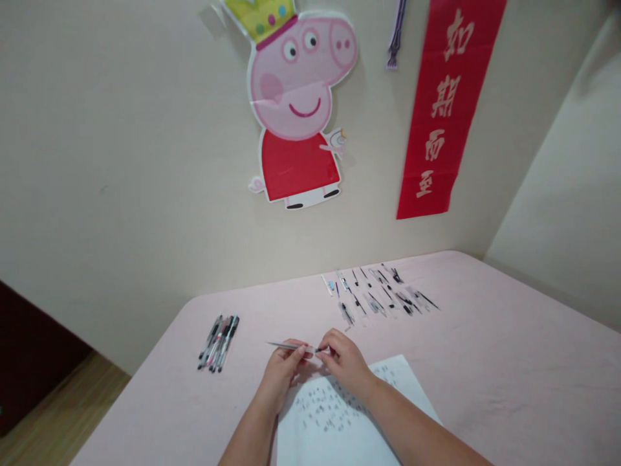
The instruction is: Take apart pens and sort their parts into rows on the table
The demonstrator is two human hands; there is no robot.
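Both of my hands meet over the pink table (485, 362), just above a white sheet of paper (339, 421) covered in scribbles. My left hand (281, 369) and my right hand (345, 361) are closed together on one slim pen (291, 347), which lies level between them with its tip pointing left. The left fingers pinch its barrel, the right fingers grip its right end.
A bundle of several assembled pens (219, 342) lies to the left of my hands. Rows of loose pen parts (378, 294) are spread at the table's far side. A cartoon pig cutout (298, 103) and a red banner (444, 103) hang on the wall behind.
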